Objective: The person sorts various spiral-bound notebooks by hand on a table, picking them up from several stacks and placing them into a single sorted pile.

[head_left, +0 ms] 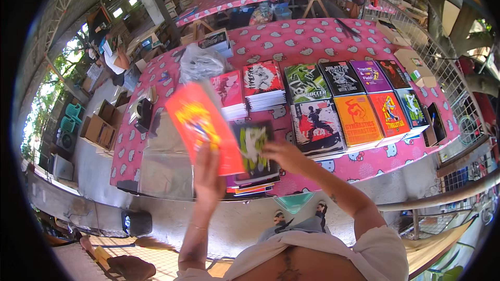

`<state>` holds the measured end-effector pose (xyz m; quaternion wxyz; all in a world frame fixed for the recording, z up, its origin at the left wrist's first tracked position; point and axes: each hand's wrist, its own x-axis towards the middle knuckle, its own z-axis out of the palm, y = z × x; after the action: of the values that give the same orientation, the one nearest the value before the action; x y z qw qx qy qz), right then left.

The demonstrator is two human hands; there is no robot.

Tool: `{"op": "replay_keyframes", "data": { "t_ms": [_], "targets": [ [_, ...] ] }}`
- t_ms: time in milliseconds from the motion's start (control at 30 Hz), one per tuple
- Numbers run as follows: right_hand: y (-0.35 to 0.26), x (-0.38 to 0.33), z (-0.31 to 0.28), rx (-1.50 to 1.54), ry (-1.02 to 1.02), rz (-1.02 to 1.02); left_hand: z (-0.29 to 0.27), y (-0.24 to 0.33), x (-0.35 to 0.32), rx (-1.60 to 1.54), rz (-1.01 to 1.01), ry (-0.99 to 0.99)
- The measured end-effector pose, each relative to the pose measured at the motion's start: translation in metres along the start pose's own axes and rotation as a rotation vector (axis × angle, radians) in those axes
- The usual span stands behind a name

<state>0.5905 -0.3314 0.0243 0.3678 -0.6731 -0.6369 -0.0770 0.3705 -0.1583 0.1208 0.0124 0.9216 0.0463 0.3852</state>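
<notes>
My left hand [207, 169] grips the lower edge of a red-orange notebook [195, 112] with a yellow and blue figure on its cover, held tilted above the table and blurred. My right hand [277, 153] is closed at the right edge of a dark notebook [254, 151] with a green and white figure. That dark notebook is over a low pile of notebooks [255, 190] at the table's near edge. Just beyond, two stacks stand side by side: a pink-red notebook stack [227, 88] and a red and white notebook stack [264, 80].
Several notebook stacks, including an orange one [358, 117], stand in two rows on the right of the pink patterned table [312, 36]. Clear plastic bags [202, 63] lie beyond my left hand. Cardboard boxes [101, 125] sit left of the table. Another person [115, 61] is at far left.
</notes>
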Motion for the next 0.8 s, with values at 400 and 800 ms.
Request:
{"op": "replay_keyframes", "data": {
  "t_ms": [400,800],
  "targets": [
    [0.088,-0.069,-0.12,-0.807,0.018,1.052,0.143,0.145,0.056,-0.37,0.157,-0.225],
    [-0.01,-0.005,-0.134,0.077,0.4,0.533,-0.041,0.022,0.041,-0.638,-0.621,0.198]
  ]
}}
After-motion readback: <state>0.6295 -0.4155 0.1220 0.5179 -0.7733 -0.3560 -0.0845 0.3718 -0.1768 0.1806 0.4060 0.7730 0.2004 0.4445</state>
